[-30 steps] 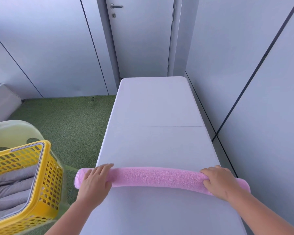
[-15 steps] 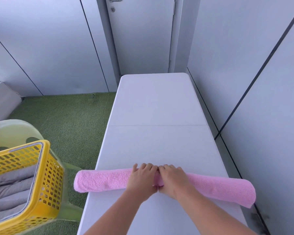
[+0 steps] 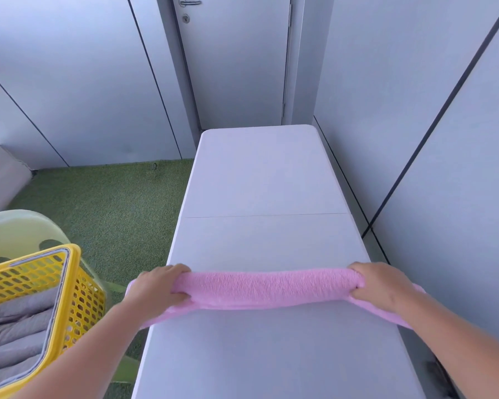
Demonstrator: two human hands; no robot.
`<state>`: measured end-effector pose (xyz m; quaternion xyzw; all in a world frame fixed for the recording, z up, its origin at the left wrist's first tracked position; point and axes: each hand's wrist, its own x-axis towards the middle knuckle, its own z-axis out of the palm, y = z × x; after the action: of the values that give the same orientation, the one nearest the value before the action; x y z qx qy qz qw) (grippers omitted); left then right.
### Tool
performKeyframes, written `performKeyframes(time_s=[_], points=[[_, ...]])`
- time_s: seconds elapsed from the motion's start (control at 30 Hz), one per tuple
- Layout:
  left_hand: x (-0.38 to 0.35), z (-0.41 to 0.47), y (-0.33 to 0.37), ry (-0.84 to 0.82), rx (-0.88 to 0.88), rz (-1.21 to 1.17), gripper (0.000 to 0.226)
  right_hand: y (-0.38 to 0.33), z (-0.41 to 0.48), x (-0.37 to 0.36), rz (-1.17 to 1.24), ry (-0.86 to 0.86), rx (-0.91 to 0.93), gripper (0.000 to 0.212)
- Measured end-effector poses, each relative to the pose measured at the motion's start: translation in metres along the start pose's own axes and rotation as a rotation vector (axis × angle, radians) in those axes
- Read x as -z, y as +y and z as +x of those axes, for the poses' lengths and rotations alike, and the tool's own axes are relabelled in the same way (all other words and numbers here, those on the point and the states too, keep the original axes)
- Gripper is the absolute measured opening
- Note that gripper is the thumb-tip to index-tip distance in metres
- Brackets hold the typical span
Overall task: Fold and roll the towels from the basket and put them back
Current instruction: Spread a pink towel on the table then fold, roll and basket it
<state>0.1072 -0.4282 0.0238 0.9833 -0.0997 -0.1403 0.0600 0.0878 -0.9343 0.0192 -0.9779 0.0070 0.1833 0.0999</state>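
Note:
A pink towel (image 3: 267, 287), rolled into a long tube, stretches across the near part of the white table (image 3: 260, 182). My left hand (image 3: 156, 292) grips the roll near its left end, fingers over the top and thumb under. My right hand (image 3: 379, 286) grips it near the right end the same way. Both towel ends droop past my hands, beyond the table's side edges. The yellow perforated basket (image 3: 78, 286) sits at the lower left and holds several rolled grey towels (image 3: 15, 326).
The basket rests on a pale green plastic chair (image 3: 18, 228) over green artificial turf (image 3: 104, 203). Grey wall panels run close along the table's right side. A closed grey door (image 3: 234, 61) stands behind the table's far end.
My hands slid from the roll's middle out to its two ends and closed round it. The middle of the roll has risen, and the ends now sag.

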Motion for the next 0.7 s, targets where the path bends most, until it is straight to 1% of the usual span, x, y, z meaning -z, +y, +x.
performKeyframes(time_s=[0.1, 0.2, 0.23, 0.3, 0.4, 0.5, 0.6, 0.63, 0.67, 0.7], points=[[0.012, 0.027, 0.004, 0.049, 0.074, -0.078, 0.049, -0.008, 0.023, 0.016, 0.099, 0.057, -0.048, 0.048], [0.000, 0.042, 0.008, -0.016, 0.134, -0.097, 0.048, -0.013, 0.029, 0.007, 0.109, 0.032, -0.110, 0.065], [-0.007, 0.042, 0.011, -0.043, 0.141, -0.100, 0.050, -0.015, 0.028, 0.000, 0.105, 0.018, -0.122, 0.066], [-0.023, 0.036, 0.020, -0.082, 0.159, -0.143, 0.058, -0.018, 0.022, -0.020, 0.108, 0.029, -0.135, 0.059], [-0.045, 0.018, 0.040, -0.049, 0.235, -0.183, 0.067, -0.028, 0.009, -0.047, 0.137, 0.092, -0.149, 0.050], [-0.061, 0.003, 0.080, -0.003, 0.347, -0.362, 0.062, -0.060, -0.004, -0.066, 0.222, 0.119, -0.119, 0.042], [-0.073, -0.006, 0.130, 0.000, 0.366, -0.561, 0.054, -0.100, -0.012, -0.077, 0.341, 0.077, -0.078, 0.040], [-0.075, -0.009, 0.145, -0.016, 0.377, -0.665, 0.051, -0.111, -0.014, -0.079, 0.382, 0.053, -0.075, 0.041], [-0.074, -0.012, 0.160, -0.042, 0.389, -0.799, 0.048, -0.121, -0.016, -0.078, 0.428, 0.025, -0.075, 0.047], [-0.074, -0.014, 0.172, -0.080, 0.403, -0.951, 0.047, -0.129, -0.018, -0.077, 0.475, -0.004, -0.074, 0.060]])
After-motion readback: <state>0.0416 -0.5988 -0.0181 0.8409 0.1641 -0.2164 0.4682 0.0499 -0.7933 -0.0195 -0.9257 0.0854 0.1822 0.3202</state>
